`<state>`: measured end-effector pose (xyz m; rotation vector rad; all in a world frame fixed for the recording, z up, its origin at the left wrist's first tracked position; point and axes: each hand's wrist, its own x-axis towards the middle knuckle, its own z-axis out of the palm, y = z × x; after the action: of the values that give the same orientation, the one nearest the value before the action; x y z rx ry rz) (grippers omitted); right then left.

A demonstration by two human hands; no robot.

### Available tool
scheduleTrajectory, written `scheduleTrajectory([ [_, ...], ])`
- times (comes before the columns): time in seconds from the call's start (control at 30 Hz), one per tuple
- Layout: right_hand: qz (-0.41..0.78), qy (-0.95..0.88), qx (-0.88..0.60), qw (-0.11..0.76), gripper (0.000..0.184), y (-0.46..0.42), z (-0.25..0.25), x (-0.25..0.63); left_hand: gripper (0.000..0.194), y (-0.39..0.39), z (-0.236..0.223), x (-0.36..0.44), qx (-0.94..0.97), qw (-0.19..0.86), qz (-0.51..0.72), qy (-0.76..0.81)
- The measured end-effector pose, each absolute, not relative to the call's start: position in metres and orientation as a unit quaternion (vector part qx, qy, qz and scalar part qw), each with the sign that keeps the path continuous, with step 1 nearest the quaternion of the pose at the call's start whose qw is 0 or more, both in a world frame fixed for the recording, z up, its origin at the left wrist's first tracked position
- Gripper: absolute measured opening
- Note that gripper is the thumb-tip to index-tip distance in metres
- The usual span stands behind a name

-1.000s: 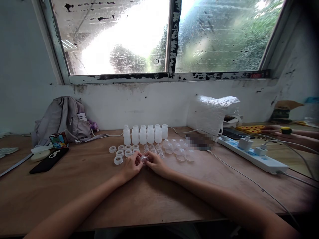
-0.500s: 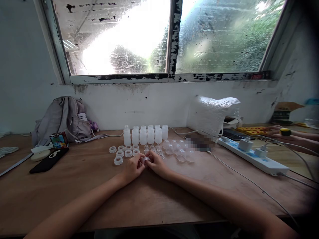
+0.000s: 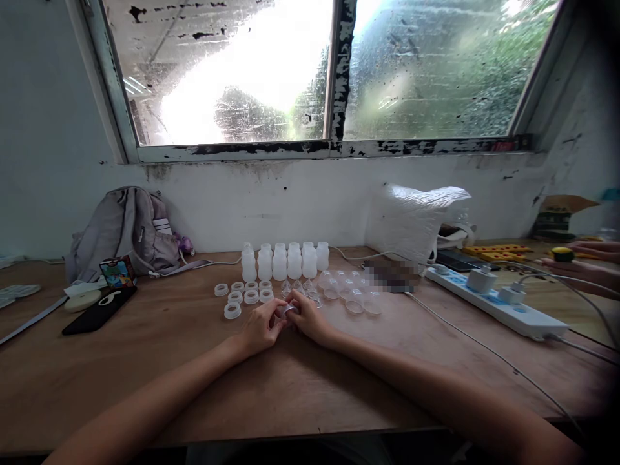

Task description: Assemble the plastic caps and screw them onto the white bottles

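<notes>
My left hand point(image 3: 264, 324) and my right hand point(image 3: 309, 318) meet above the table, fingers closed around one small white bottle collar ring point(image 3: 289, 309). The fingers cover most of it, so I cannot tell whether a teat sits inside. To the left lie several loose white collar rings point(image 3: 232, 311). Just beyond my fingertips are several clear bottle teats point(image 3: 296, 285), partly hidden by my hands. Several translucent dome caps point(image 3: 354, 306) lie to the right. At the back, frosted baby bottles point(image 3: 279, 261) stand upright in a row; the leftmost one point(image 3: 248, 261) has a narrower top.
A grey backpack point(image 3: 128, 229), a black phone point(image 3: 97, 312) and a small colourful box point(image 3: 119, 272) lie at the left. On the right are a white power strip point(image 3: 498, 309) with cables, a silvery padded bag point(image 3: 411, 223) and another person's hand point(image 3: 562, 265) near yellow trays point(image 3: 498, 250).
My hands stay together on the ring, with only a slight shift of the fingers. The view has moved a little. At the right, the other person's hands have drawn away from the yellow trays.
</notes>
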<state>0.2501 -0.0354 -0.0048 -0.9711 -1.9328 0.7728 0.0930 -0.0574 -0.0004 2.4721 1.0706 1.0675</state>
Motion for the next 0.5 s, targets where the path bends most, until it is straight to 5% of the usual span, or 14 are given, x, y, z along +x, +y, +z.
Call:
scheduleTrajectory([
  [0.5,0.336,-0.752,-0.388,0.413,0.017,-0.0351,-0.0044,0.2506,0.029,-0.0608,0.0010,0.0940,0.860,0.084,0.352,0.360],
])
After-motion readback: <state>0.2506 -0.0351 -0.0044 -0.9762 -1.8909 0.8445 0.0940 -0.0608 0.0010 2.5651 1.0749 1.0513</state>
